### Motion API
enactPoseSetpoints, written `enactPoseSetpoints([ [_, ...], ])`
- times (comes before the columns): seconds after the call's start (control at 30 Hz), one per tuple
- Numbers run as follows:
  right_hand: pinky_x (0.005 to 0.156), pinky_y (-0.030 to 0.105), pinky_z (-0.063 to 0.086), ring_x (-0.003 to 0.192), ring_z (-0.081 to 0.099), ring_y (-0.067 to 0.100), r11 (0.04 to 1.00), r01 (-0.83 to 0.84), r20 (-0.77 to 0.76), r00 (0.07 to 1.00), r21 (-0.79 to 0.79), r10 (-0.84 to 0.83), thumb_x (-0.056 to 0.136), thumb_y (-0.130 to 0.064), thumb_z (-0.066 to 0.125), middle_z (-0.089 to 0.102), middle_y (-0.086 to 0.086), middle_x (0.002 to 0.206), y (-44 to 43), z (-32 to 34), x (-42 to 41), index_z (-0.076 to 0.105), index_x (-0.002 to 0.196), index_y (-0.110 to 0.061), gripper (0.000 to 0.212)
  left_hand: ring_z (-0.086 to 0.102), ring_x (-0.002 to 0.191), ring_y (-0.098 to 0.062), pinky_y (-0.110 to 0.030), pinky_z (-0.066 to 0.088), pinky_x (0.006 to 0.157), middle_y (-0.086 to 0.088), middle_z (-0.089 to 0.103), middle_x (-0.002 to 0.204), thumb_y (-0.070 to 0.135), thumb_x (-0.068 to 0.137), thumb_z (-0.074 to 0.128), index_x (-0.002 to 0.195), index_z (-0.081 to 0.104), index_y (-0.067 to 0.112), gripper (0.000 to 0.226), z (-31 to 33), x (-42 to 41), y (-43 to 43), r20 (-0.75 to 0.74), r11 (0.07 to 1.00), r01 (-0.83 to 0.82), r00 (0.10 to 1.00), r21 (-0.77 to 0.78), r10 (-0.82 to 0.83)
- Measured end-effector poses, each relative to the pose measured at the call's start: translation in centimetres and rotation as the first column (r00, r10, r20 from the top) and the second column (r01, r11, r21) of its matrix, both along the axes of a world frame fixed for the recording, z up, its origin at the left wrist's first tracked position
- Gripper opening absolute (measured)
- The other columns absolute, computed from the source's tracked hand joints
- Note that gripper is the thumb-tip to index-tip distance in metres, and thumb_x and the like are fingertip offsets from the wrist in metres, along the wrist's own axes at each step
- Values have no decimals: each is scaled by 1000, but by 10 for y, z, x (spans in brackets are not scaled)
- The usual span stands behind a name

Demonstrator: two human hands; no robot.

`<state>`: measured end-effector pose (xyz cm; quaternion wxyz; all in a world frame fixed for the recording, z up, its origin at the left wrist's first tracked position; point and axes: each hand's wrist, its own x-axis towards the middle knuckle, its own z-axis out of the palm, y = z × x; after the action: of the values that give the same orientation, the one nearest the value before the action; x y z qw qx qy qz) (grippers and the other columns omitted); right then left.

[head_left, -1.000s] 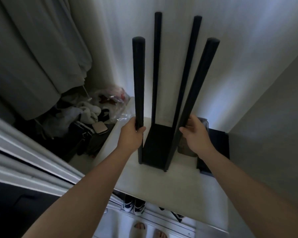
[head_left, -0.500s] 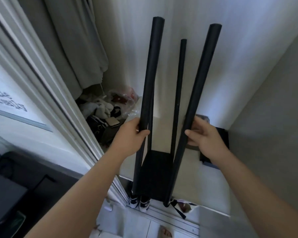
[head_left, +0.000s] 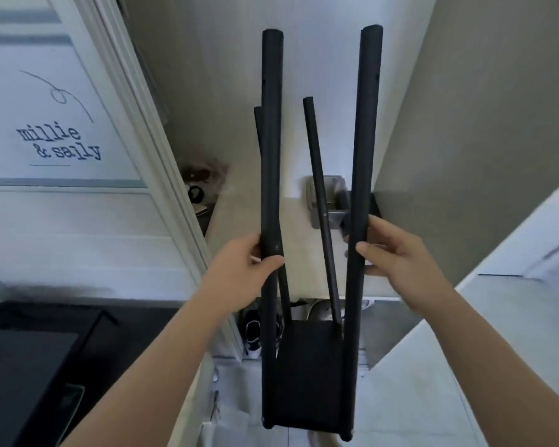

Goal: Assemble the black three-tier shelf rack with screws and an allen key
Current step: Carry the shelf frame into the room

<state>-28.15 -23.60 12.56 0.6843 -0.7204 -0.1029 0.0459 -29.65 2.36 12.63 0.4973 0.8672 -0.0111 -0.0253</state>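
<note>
Four black poles rose from the one fitted shelf (head_left: pixel 307 366) of the rack (head_left: pixel 355 317), which you held upright, slightly tilted, above the pale floor (head_left: pixel 417 401). Your left hand (head_left: pixel 239 272) was curled round the near left pole (head_left: pixel 271 156); your right hand (head_left: pixel 400 256) gripped the near right pole (head_left: pixel 365 140) at like height. The white door frame (head_left: pixel 155 146) stood near the left pole; the grey wall (head_left: pixel 481 108) lay well apart on the right. Shoes (head_left: pixel 254 330) sat just behind the rack's lower left edge.
</note>
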Motion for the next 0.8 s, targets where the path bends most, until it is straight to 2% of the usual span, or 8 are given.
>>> enactPoseSetpoints([
  [0.13, 72, 25, 60, 92, 73, 18, 998, 48, -27, 999, 30, -47, 98, 6, 56, 75, -2, 102, -10, -6, -56, 71, 116, -44, 54, 71, 77, -4, -34, 61, 80, 12, 73, 91, 26, 93, 70, 98, 64, 36, 13, -2, -44, -6, -59, 998, 56, 997, -15, -57],
  [0.27, 72, 26, 60, 90, 72, 16, 997, 63, -72, 996, 32, -60, 99, 5, 56, 70, 11, 104, -30, -24, -106, 75, 113, -45, 55, 71, 81, -6, -37, 60, 82, 11, 74, 90, 25, 93, 69, 99, 64, 35, 14, -17, -80, -22, -121, 994, 113, 986, -9, -113],
  [0.43, 75, 28, 61, 89, 74, 16, 996, 87, -166, 983, 15, -83, 99, 4, 55, 73, -2, 96, -67, -49, -166, 71, 123, -33, 47, 71, 83, -5, -38, 59, 85, 18, 74, 85, 25, 92, 70, 94, 64, 37, 13, -45, -128, -55, -184, 991, 137, 974, -3, -135],
  [0.5, 76, 29, 61, 94, 74, 20, 994, 106, -196, 975, 9, -102, 99, 5, 56, 74, 0, 99, -86, -58, -189, 69, 127, -30, 47, 71, 85, -9, -41, 59, 85, 13, 74, 86, 25, 92, 70, 94, 63, 37, 13, -56, -148, -73, -207, 992, 130, 970, 1, -127],
  [0.63, 78, 29, 61, 95, 72, 24, 996, 94, -247, 964, -10, -94, 99, 4, 57, 71, 5, 106, -131, -73, -240, 69, 124, -35, 49, 71, 87, -15, -42, 60, 82, 3, 73, 92, 25, 91, 71, 99, 64, 28, 11, -79, -192, -117, -288, 995, 101, 953, 6, -95],
  [0.8, 78, 27, 60, 97, 73, 23, 991, 136, -284, 949, -14, -135, 98, 6, 57, 73, 1, 108, -193, -88, -304, 71, 116, -49, 59, 71, 84, -11, -34, 62, 73, 3, 71, 93, 27, 90, 72, 103, 63, 25, 16, -108, -242, -177, -355, 992, 126, 927, -2, -118],
])
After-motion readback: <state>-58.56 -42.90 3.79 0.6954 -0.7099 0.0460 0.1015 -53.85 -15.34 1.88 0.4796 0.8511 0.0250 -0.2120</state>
